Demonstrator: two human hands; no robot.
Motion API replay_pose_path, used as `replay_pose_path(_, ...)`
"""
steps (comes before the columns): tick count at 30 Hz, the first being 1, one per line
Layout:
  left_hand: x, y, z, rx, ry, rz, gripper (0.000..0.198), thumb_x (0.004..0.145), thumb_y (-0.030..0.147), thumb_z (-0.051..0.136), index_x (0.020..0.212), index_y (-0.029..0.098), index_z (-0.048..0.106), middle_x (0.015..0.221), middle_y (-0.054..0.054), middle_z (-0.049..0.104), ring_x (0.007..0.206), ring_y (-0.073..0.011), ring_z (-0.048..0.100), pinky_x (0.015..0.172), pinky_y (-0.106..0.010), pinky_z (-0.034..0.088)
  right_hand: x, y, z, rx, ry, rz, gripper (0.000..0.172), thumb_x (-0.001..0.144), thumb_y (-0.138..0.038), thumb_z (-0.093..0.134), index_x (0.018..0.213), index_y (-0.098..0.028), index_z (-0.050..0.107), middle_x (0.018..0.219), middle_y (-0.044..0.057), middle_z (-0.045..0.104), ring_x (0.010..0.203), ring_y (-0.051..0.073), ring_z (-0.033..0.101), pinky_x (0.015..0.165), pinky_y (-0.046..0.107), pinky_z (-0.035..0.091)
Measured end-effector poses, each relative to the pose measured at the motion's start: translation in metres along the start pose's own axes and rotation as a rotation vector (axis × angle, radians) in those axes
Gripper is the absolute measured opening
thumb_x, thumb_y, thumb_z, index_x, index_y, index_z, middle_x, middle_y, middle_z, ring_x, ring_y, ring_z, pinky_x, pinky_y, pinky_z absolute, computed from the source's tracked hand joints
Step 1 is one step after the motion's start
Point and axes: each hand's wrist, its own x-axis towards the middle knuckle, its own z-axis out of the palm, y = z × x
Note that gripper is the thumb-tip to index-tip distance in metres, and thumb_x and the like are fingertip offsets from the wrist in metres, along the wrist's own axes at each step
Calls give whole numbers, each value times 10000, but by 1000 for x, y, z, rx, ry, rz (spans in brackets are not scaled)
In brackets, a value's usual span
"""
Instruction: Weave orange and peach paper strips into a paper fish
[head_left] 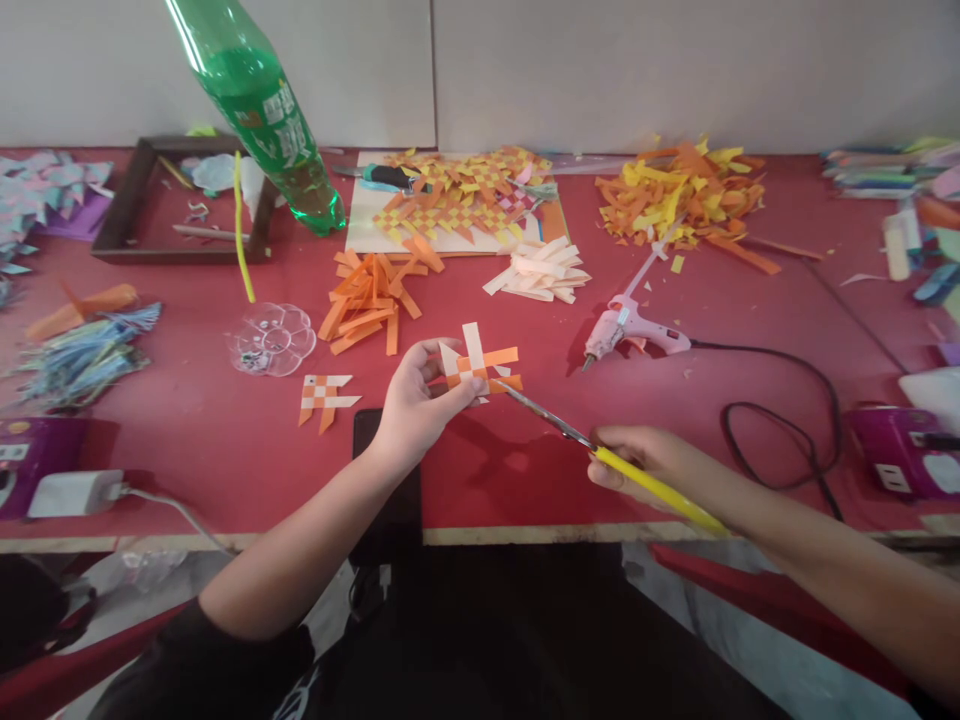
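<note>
Black shirt (510, 640); left forearm (307, 545) overlapping phone (399, 510); glue gun (634, 327) near scissors (656, 487).

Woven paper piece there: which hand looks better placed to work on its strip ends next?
Probably the right hand: it holds the yellow-handled tool, whose tip is at an orange strip. The left hand is gripping the woven paper piece.
</note>
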Motion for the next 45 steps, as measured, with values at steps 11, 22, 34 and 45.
replay_pose_path(11,1,-1,1,-12,-12,1,360,723,205,810,1008,192,590,892,-7,686,700,-127,717,687,-248,627,-1,0,1,-44,37,-45,552,724,-701,626,658,-217,368,609,-74,250,556,93,231,517,252,167)
replay_pose_path(22,1,0,1,-9,-7,-2,363,724,210,810,1013,183,590,875,-6,687,680,-125,715,670,-247,627,-2,-2,1,52,25,9,520,685,-634,710,657,-223,392,558,-88,237,480,65,199,470,251,95)
replay_pose_path(34,1,-2,0,-9,-9,-13,372,731,193,801,1031,178,581,870,-1,694,677,-124,722,673,-248,630,1,1,0,64,-11,52,533,655,-665,714,654,-233,401,440,-99,308,376,69,283,383,233,182)
replay_pose_path(45,2,-2,-1,-32,9,-10,399,743,212,794,1066,174,563,812,6,702,663,-116,697,659,-244,606,-3,1,1,91,20,50,540,669,-665,706,659,-224,394,443,-103,295,373,54,277,384,213,189)
